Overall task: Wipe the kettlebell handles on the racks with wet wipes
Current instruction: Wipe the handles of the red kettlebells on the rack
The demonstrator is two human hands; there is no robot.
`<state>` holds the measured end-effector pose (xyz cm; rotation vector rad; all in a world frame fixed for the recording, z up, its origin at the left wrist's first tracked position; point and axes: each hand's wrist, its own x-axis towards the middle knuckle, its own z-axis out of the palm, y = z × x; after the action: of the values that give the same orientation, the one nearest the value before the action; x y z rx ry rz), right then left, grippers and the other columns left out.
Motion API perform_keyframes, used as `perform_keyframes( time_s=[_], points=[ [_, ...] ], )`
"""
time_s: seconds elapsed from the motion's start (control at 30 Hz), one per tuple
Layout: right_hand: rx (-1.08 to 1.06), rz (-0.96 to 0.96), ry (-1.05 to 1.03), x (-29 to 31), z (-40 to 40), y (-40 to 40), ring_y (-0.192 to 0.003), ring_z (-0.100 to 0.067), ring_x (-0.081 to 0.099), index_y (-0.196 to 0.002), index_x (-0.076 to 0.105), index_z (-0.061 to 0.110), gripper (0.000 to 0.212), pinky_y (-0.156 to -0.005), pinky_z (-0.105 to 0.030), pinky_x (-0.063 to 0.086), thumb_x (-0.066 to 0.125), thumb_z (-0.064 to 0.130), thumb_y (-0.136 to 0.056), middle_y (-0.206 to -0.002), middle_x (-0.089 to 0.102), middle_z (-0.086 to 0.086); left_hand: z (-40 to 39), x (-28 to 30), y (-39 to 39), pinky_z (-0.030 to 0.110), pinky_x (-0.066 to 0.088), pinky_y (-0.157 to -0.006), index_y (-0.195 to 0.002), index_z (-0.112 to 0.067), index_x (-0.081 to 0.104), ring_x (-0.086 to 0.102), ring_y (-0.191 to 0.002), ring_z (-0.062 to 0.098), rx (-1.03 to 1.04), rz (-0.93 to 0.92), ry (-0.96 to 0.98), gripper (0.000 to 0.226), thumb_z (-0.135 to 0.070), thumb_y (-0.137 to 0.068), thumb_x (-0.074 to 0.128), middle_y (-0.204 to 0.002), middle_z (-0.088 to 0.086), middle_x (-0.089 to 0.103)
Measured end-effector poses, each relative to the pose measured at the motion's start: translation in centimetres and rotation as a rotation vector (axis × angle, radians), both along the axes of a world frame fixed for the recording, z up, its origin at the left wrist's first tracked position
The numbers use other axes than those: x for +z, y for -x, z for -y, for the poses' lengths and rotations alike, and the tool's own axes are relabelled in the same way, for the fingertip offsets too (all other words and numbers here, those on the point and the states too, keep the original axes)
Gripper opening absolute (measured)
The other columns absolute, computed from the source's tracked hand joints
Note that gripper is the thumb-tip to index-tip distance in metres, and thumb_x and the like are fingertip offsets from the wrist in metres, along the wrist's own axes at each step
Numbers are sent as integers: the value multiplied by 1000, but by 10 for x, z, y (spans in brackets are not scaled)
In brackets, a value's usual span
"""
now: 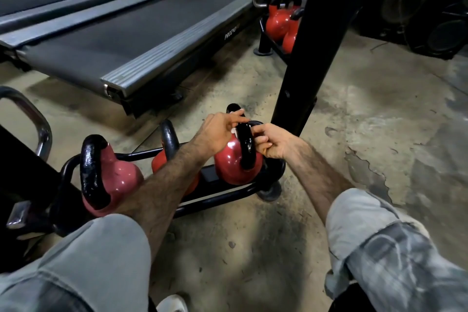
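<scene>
Three red kettlebells with black handles sit on a low black rack (222, 196) on the floor: a left one (119, 180), a middle one (159, 163) partly behind my left forearm, and a right one (233, 164). Both hands are at the right kettlebell's handle (247, 149). My left hand (216, 133) reaches over from the left with curled fingers. My right hand (272, 143) is against the handle's right side, fingers curled. Only small white bits of a wet wipe (234, 131) show between my fingers and the handle. Another black handle (232, 109) pokes up behind my left hand.
A black upright post (304, 58) stands just behind the rack. A second rack with red kettlebells (278, 21) lies beyond it. Treadmills (126, 33) fill the upper left, speakers (430, 20) the upper right. A chrome rail (38, 121) is at left. My knees frame the concrete floor.
</scene>
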<state>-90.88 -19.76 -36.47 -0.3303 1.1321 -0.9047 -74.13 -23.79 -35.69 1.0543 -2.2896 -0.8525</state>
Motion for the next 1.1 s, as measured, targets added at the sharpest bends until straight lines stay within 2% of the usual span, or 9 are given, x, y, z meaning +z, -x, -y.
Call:
perform_keyframes(
  time_s=[0.17,0.23,0.3,0.4,0.5,0.6,0.8,1.0,1.1],
  points=[
    [-94,-202,114,-12,-31,-7,-39,1,34,-88,58,14,21,-28,-12,17,41,3,-96,-71,43,4,5,-8,1,25,39,-109,-118,-26,67,49,-128,8,-15,-39,-60,62,18,-79,47,-142,-5,49],
    [-191,-388,224,-16,-50,-13,-47,-3,42,-93,67,12,21,-33,-14,24,48,3,-95,-68,52,2,6,-13,1,30,36,-112,-116,-25,68,47,-130,9,-27,-103,-133,68,22,-76,41,-143,-3,50],
    [-322,-555,363,-20,-65,-23,-51,-6,50,-96,72,11,17,-39,-17,35,56,5,-95,-66,61,0,5,-13,0,23,35,-111,-117,-27,67,46,-129,6,-1,-70,-91,63,18,-81,41,-143,-7,49],
    [-462,-751,474,-25,-68,-30,-67,-8,65,-87,76,25,14,-64,-25,56,68,13,-90,-74,73,6,4,-10,1,19,36,-109,-118,-28,66,46,-128,4,12,-64,-65,57,13,-87,42,-143,-12,48],
    [-478,-871,526,-21,-50,-31,-92,-3,69,-87,76,38,10,-91,-31,55,74,29,-84,-90,75,15,5,-10,1,25,36,-111,-117,-29,67,45,-130,5,-8,-84,-94,57,13,-87,43,-142,-11,50],
    [-447,-952,536,-9,-36,-30,-92,4,67,-93,76,36,10,-92,-29,54,74,38,-83,-90,74,20,2,-5,0,20,40,-104,-121,-28,63,50,-124,6,12,-48,-57,52,9,-89,44,-140,-11,52],
    [-291,-1067,681,-13,-84,-25,-93,-2,68,-94,76,27,9,-91,-31,54,73,26,-85,-96,74,14,1,-5,1,-2,33,-94,-126,-19,55,49,-128,8,38,-123,-104,60,19,-83,39,-132,0,58],
    [-83,-1434,863,17,-47,-14,-88,-4,66,-96,77,20,12,-84,-13,48,72,19,-86,-96,73,5,-30,-9,16,29,38,-111,-128,-8,50,51,-126,12,230,-473,-307,46,12,-87,48,-131,6,57],
    [105,-1558,919,31,-20,-11,-88,-12,66,-98,77,20,14,-81,-15,45,70,20,-86,-95,71,1,-53,-14,23,17,41,-100,-126,-8,51,57,-113,10,408,-515,-307,39,1,-89,57,-121,2,61]
  ],
)
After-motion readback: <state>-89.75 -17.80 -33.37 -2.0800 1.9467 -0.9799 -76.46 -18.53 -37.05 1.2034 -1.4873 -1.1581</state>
